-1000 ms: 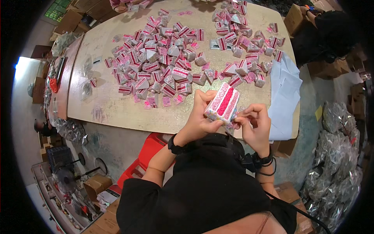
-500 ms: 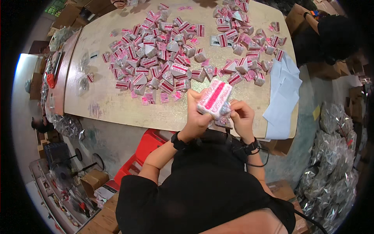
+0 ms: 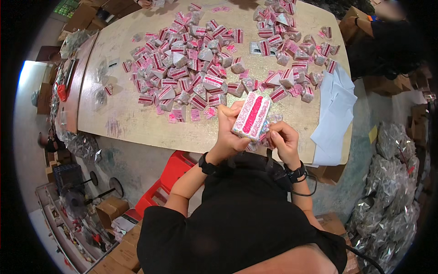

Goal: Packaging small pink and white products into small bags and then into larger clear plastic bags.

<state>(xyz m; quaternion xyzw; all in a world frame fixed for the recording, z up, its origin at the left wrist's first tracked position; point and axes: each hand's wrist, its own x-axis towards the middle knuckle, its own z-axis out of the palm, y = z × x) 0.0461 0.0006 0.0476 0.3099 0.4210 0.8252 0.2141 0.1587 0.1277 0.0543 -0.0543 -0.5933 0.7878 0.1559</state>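
A cake-slice-shaped toy (image 3: 253, 115) with pink and white stripes is held above the near edge of the table, its striped side facing up. My left hand (image 3: 229, 132) is closed around its left side and lower end. Beside its lower right, my right hand (image 3: 286, 140) is pinched at clear wrapping with coloured specks; exactly what sits between the fingertips is too small to make out. Beyond my hands lies a large pile of similar wrapped cake-slice toys (image 3: 180, 60), with pink cards among them.
White sheets (image 3: 335, 116) lie along the table's (image 3: 123, 121) right side. A red plastic chair (image 3: 175, 169) stands below its near edge. Silvery bags (image 3: 385, 205) are heaped at the right. Another person (image 3: 388, 43) is at the far right, and a person's hand (image 3: 145, 3) shows at the far edge.
The cake-slice toy has turned in my left hand, so its striped side faces up more squarely. My right hand has stayed pinched beside it. The whole view has shifted slightly.
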